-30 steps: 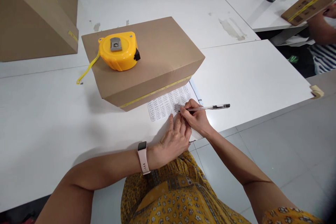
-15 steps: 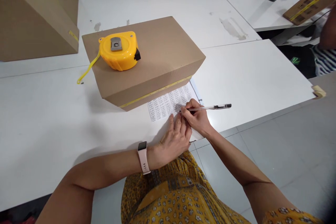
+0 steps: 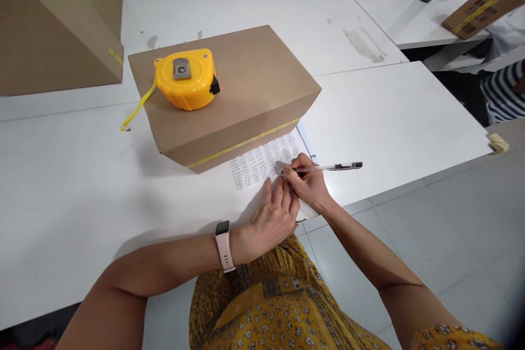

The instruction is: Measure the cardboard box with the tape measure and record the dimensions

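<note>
My right hand (image 3: 307,183) grips a clear pen with a black cap end (image 3: 338,167), its tip down on a white sheet of paper (image 3: 258,167) covered with columns of small writing. Flat on the paper's lower edge lies my left hand (image 3: 273,213), fingers stretched out and close to the right hand's fingers. A closed cardboard box (image 3: 250,82) sits over the far part of the sheet. On top of the box rests a yellow tape measure (image 3: 186,85) with a yellow wrist strap.
A large cardboard box (image 3: 53,38) stands at the back left of the white table (image 3: 74,175). Another taped box (image 3: 479,8) is on a table at the far right, near a person in a striped sleeve (image 3: 502,93). The table's front edge runs close to my body.
My right hand and the pen have shifted very slightly to the right along the paper. My left hand stays put. At the far right, the other person's arm has moved.
</note>
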Tool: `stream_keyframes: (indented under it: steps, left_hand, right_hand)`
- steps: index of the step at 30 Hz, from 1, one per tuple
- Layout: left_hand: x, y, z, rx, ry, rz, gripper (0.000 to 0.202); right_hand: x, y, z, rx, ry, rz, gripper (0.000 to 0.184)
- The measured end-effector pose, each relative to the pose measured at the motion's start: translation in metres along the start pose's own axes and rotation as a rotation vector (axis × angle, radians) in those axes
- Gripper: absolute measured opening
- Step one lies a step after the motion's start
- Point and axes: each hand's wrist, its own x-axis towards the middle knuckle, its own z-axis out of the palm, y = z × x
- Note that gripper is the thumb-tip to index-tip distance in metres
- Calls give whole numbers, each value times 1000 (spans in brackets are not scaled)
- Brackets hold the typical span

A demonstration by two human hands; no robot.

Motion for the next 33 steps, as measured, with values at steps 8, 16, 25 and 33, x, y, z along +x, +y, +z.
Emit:
stream_keyframes:
  steps: [8, 16, 25, 33]
  left_hand:
    - [-1, 0, 0, -7, 12, -3, 68]
    - [0, 0, -1, -41, -9, -4, 67]
    - [0, 0, -2, -25, -10, -4, 67]
    - [0, -1, -4, -52, -34, -7, 68]
  right_hand:
    - [1, 1, 1, 3, -1, -15, 24]
    - [0, -2, -1, -6, -17, -6, 23]
    - [0, -2, -1, -15, 20, -7, 24]
    - [0, -1, -1, -7, 1, 14, 25]
